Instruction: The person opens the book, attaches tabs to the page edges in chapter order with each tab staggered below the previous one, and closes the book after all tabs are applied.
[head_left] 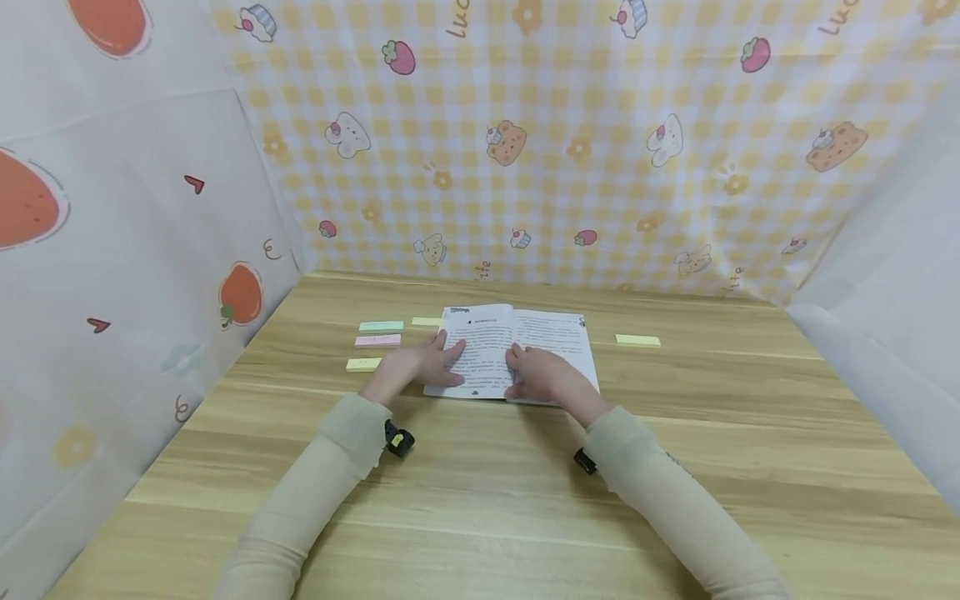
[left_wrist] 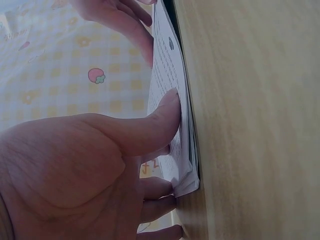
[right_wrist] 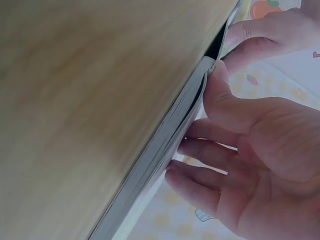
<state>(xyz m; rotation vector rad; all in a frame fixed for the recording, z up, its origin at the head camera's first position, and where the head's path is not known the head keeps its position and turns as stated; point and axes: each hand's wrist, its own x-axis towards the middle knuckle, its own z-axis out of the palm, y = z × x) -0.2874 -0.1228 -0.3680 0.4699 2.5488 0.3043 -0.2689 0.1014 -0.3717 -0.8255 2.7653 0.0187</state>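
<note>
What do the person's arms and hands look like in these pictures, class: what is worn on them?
Both arms wear long, close-fitting beige sleeves that reach to the wrists. The left hand and right hand are bare: no gloves, and no rings show. Under each wrist sits a small black device, the left one with a yellow mark, the right one plain black.

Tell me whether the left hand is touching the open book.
Touching. The left wrist view shows the left hand's thumb pressed flat against the open book's page.

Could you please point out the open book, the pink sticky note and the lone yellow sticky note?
open book [head_left: 547, 333], head view, right-hand page.
pink sticky note [head_left: 378, 340], head view, its middle.
lone yellow sticky note [head_left: 637, 340], head view, its middle.
</note>
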